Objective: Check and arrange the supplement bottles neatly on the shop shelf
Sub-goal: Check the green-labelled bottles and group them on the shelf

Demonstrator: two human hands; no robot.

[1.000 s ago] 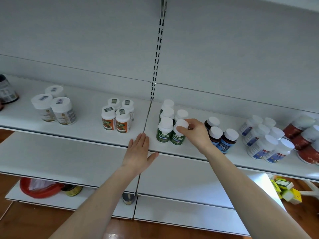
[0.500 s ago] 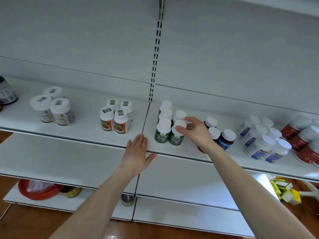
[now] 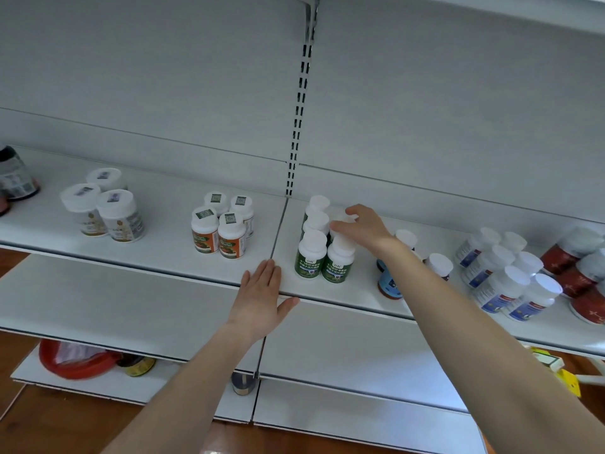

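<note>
Right hand [image 3: 363, 227] has shifted from the near green bottle [image 3: 339, 260] to the far green bottle [image 3: 343, 220] behind it, fingers curled round its white cap. Left hand [image 3: 262, 296] released, flat on shelf [image 3: 147, 257] edge. All 5 of that kind capped, contents unseen, right of the seam [image 3: 278, 231].

- One camera sits on the person's head; it looks forward and a bit down at a white shelf [image 3: 147, 257].
- It is close; both bare arms reach in from the bottom edge; the left hand [image 3: 262, 293] lies flat low down; the right hand [image 3: 363, 227] holds a green bottle [image 3: 344, 220] near the middle.
- The wide lens bends the shelf edges; wood floor [image 3: 49, 421] shows at the bottom.
</note>
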